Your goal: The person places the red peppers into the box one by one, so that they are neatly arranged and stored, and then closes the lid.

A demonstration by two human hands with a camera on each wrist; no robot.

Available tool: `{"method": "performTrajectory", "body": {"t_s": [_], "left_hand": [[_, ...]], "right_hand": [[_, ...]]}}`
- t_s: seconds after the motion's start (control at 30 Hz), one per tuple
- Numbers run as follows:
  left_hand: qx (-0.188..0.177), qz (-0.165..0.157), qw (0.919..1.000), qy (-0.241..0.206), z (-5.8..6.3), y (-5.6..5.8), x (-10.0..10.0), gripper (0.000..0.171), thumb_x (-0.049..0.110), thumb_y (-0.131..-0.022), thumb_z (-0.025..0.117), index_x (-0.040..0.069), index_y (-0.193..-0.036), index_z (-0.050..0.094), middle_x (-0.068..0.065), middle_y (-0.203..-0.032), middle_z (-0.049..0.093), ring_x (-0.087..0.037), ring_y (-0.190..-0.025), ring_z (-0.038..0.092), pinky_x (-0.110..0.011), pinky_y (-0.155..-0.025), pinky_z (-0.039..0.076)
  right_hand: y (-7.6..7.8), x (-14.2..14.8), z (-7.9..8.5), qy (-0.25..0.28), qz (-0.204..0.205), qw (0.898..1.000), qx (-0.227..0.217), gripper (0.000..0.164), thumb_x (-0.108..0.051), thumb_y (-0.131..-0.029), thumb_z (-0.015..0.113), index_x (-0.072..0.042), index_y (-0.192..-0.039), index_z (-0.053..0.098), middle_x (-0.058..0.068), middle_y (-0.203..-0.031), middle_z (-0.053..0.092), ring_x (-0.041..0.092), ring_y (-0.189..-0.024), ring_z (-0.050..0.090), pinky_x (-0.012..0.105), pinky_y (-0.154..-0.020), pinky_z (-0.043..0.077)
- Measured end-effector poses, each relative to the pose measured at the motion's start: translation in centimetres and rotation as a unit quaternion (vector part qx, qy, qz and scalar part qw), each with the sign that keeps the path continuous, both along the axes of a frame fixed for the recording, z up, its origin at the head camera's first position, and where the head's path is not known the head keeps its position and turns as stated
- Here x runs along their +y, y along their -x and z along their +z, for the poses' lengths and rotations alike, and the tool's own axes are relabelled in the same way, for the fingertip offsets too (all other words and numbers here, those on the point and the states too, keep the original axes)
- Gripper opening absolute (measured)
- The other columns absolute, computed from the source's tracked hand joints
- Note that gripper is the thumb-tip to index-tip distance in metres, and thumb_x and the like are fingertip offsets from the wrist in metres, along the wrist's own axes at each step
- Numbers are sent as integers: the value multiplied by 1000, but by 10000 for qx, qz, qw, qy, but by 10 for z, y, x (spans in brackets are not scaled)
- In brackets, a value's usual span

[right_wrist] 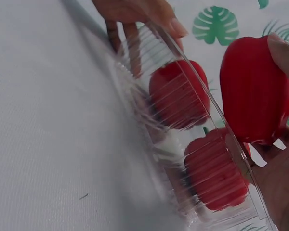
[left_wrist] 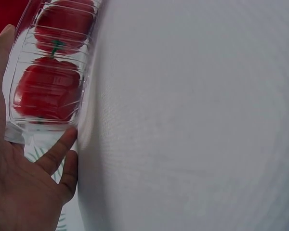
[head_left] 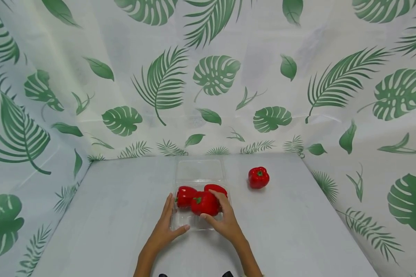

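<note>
My right hand [head_left: 227, 221] grips a red bell pepper [head_left: 205, 204] from its right side, above the open clear plastic container [head_left: 182, 223]. Thumb and fingers span this pepper in the right wrist view. Inside the container lie two more red bell peppers, one at the left [head_left: 185, 196] and one at the right [head_left: 216, 188], partly hidden by the hand. Along the container's left wall rests my left hand [head_left: 164, 229], its fingers fairly straight and its thumb toward the front edge. Ribbed walls of the box show in both wrist views.
The container's clear lid [head_left: 199, 170] lies folded back behind it. Another red bell pepper [head_left: 258, 177] stands on the white table [head_left: 280, 223] to the right. Leaf-printed curtains [head_left: 215, 77] enclose the table at the back and sides.
</note>
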State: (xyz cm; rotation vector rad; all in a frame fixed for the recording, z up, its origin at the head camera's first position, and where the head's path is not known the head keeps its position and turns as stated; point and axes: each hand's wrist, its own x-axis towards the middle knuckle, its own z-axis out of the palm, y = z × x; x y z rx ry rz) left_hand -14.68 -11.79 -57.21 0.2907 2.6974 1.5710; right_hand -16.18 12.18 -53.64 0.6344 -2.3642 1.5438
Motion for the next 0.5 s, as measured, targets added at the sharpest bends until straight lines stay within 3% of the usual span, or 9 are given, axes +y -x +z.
{"method": "performTrajectory", "body": {"t_s": [0.3, 0.5], "left_hand": [[-101, -33, 9999, 12, 2, 0, -1, 113, 47, -75, 80, 23, -159, 7, 11, -165, 1, -32, -152, 13, -63, -112, 29], [9, -138, 9999, -59, 1, 0, -1, 116, 43, -74, 82, 22, -159, 6, 3, -166, 2, -38, -148, 24, -64, -111, 31]], "right_hand": [[1, -11, 0, -362, 150, 9990, -201, 73, -39, -78, 79, -28, -142, 44, 0, -141, 53, 23, -130, 52, 42, -97, 55], [-2, -16, 3, -530, 206, 9982, -196, 75, -39, -78, 80, -18, -141, 46, 1, -139, 54, 23, -129, 52, 41, -96, 55]]}}
